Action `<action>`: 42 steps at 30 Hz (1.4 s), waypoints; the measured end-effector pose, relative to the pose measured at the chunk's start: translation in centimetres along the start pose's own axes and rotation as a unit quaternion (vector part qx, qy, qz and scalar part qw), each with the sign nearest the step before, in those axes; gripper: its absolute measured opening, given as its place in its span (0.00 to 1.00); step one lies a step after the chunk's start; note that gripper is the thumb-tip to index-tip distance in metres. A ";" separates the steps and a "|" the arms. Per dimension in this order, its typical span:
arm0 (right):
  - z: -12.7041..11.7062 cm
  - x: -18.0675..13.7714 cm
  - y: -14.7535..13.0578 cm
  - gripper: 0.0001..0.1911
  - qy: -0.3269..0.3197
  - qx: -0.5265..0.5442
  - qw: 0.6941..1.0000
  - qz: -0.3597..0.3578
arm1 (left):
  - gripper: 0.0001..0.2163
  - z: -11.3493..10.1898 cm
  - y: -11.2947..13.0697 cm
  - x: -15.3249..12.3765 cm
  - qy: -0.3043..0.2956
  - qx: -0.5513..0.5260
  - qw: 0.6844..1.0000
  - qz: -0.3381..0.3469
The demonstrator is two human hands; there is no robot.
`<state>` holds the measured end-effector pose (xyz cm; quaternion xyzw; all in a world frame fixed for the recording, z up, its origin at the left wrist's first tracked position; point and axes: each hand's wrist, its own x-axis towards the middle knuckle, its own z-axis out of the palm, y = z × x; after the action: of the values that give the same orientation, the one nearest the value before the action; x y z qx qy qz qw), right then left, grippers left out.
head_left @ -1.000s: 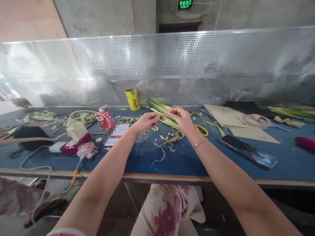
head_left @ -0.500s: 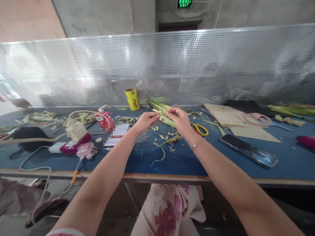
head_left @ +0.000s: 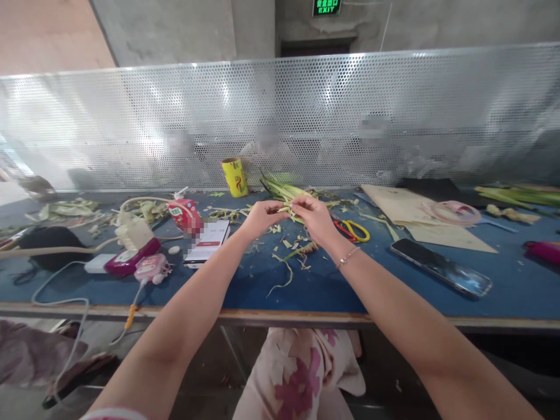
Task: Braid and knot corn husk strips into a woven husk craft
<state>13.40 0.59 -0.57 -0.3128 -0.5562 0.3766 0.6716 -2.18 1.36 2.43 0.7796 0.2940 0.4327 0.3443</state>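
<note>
We hold a small pale green plant piece (head_left: 284, 210) between our hands, above the worktop (head_left: 256, 289). The fingers of our left hand (head_left: 263, 217) pinch it narrowly; those of our right hand (head_left: 315, 217) grip it too, tips nearly meeting. Long green stalks (head_left: 278, 188) lie just beyond.

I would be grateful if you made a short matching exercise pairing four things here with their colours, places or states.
Things:
1. Scissors
2. Plant piece
3. Exit sign
4. Printed cylinder

Descriptions:
A. Yellow, standing near the perforated screen
B. Pinched between left hand and right hand
C. Red and yellow, lying on the table
D. Lit green, at the view's top

Pairs: 1-C, 2-B, 3-D, 4-A
</note>
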 end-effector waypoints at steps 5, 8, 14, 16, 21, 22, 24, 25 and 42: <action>0.0 0.0 0.2 0.10 -0.009 0.004 1.000 0.000 | 0.11 0.4 -0.5 -0.1 0.030 0.032 0.999 0.021; 0.2 0.0 0.0 0.10 -0.011 0.020 1.000 0.010 | 0.10 0.8 -0.6 -0.2 0.043 0.033 0.998 0.024; 0.3 -0.3 -1.0 0.11 -0.014 0.085 0.996 0.037 | 0.10 1.0 -0.2 -0.3 0.082 0.050 0.995 0.018; 0.2 -0.4 -1.1 0.10 -0.024 0.103 0.993 0.046 | 0.14 1.0 -0.1 -0.3 0.089 0.073 0.993 0.019; 0.1 -0.4 -1.0 0.10 -0.056 0.118 0.990 0.058 | 0.12 1.2 -0.2 -0.4 0.100 0.064 0.993 0.020; 0.1 -0.3 -1.0 0.10 -0.059 0.119 0.989 0.059 | 0.12 1.2 -0.3 -0.4 0.103 0.062 0.993 0.021; 0.0 -0.3 -0.9 0.10 -0.060 0.123 0.989 0.063 | 0.11 1.3 -0.5 -0.4 0.108 0.055 0.992 0.022; 0.0 -0.3 -0.9 0.11 -0.059 0.126 0.988 0.066 | 0.11 1.4 -0.6 -0.4 0.110 0.050 0.992 0.022; -0.2 -0.2 -0.9 0.16 -0.053 0.097 0.990 0.087 | 0.16 2.0 -0.3 -0.2 0.092 -0.133 0.986 -0.027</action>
<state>13.75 -0.04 0.04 -0.2731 -0.5224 0.5022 0.6327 -0.55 0.77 1.32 0.6753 0.2852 0.5286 0.4280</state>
